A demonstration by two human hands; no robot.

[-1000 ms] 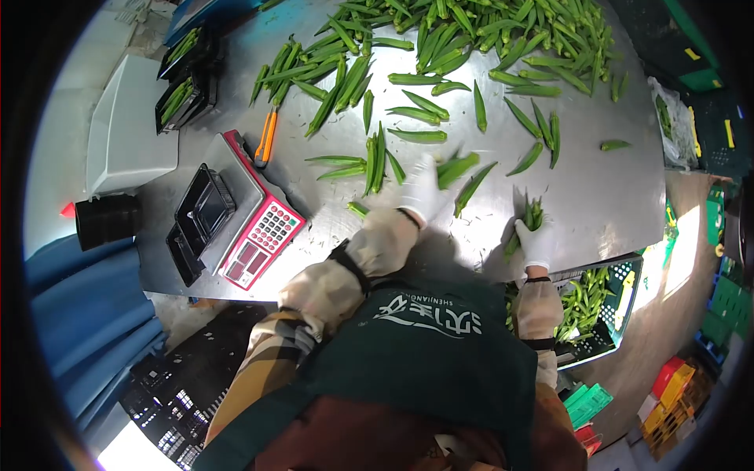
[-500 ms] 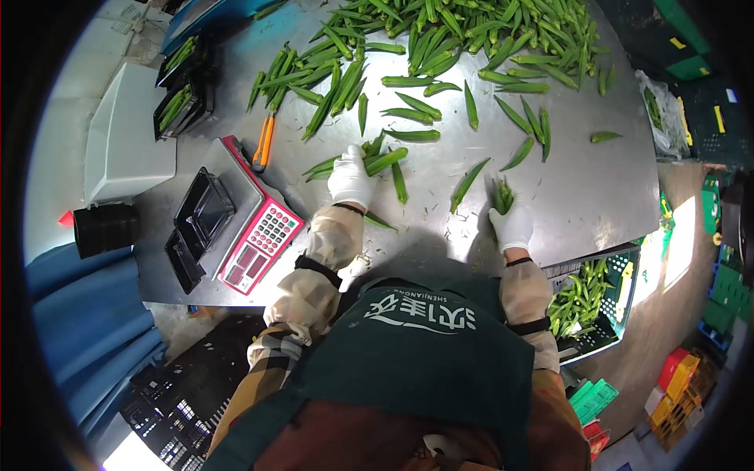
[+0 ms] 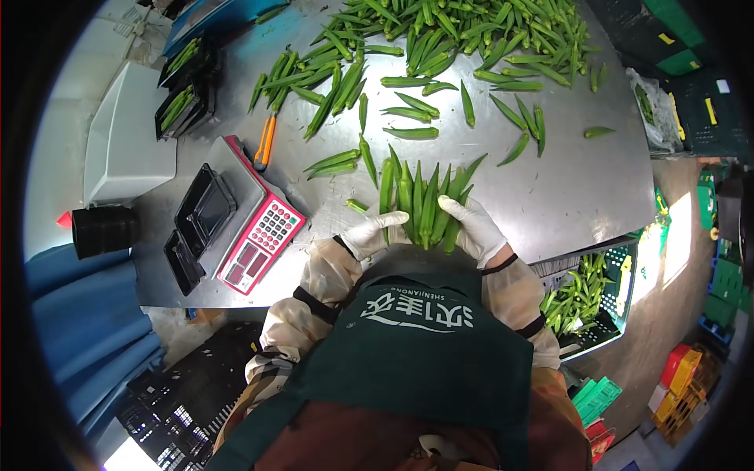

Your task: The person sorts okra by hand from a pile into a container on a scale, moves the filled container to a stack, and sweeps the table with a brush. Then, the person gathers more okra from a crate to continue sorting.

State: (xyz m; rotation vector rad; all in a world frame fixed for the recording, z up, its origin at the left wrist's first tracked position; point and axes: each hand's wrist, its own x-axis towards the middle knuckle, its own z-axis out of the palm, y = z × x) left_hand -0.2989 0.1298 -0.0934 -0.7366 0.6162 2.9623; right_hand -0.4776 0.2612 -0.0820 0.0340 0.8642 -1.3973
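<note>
Bunch of okra (image 3: 425, 202) upright between two white-gloved hands at the table's near edge, left hand (image 3: 378, 234) closed on its left side, right hand (image 3: 476, 229) closed on its right side, tips pointing away from the dark green apron (image 3: 416, 345)

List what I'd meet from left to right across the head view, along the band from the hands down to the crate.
Black cylindrical container → red-edged scale → left hand → okra bunch → right hand → crate of okra.
</note>
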